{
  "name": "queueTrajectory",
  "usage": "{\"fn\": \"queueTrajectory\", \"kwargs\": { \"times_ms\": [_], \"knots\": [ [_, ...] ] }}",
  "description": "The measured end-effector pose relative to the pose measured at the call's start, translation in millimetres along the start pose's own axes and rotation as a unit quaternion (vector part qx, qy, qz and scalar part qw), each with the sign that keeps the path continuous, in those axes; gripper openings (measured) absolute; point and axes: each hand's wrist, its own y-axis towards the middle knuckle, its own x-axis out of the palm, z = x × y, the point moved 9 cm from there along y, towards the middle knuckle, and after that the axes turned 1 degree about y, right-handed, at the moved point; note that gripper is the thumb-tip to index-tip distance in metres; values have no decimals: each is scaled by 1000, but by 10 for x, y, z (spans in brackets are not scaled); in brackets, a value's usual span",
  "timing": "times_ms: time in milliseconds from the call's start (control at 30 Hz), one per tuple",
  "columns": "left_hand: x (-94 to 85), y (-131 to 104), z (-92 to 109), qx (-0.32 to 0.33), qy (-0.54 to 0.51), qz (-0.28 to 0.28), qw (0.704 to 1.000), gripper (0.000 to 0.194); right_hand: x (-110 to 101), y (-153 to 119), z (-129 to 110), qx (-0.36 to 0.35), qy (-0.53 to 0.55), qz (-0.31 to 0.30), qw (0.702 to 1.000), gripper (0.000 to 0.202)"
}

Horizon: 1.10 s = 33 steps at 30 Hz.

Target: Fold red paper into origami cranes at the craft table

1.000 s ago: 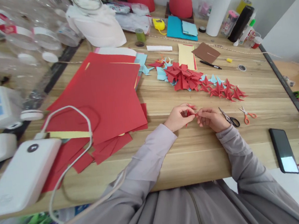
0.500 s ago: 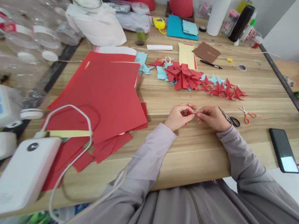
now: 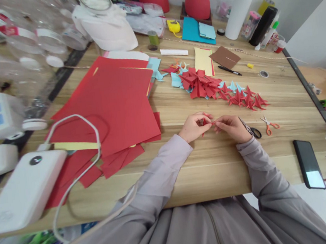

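Observation:
Pinched in my left hand (image 3: 195, 127) is a small folded red paper piece (image 3: 204, 121), partly hidden by the fingers. My right hand (image 3: 231, 127) closes thumb and forefinger on the same piece's right end. Its full shape cannot be made out. Beyond the hands lie red folded paper cranes (image 3: 201, 83) in a heap, with light blue ones (image 3: 236, 87) among them. Black-handled scissors (image 3: 252, 129) lie right beside my right hand, partly under it. Farther right are small orange-handled scissors (image 3: 271, 125).
Large red paper sheets (image 3: 120, 107) cover the table's left. A white power bank (image 3: 27, 186) with a looping cable sits at the front left. The phone (image 3: 309, 164) lies near the right front edge. Behind the cranes are yellow paper (image 3: 203, 60), brown paper (image 3: 225, 56) and a black pen (image 3: 230, 70).
Both hands stay almost in place, still pinching the red paper piece. Only a very slight shift of the fingers shows.

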Motion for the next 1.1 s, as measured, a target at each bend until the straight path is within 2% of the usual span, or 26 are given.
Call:
{"fn": "queueTrajectory", "kwargs": {
  "times_ms": [400, 800, 967, 1100],
  "knots": [
    [12, -3, 13, -2, 0, -7, 1000, 4, 21, -13, -27, 8, -7, 0, 1000, 35],
    [22, -1, -6, -2, -13, -4, 1000, 5, 25, -5, -3, -28, -50, 6, 998, 28],
    [11, 1, -1, 1, -6, 1, 1000, 4, 11, -8, -36, -68, -110, 31, 991, 22],
    [0, 5, -19, 2, -10, 12, 1000, 5, -7, -45, -146, -128, -212, 87, 965, 17]
  ]
}}
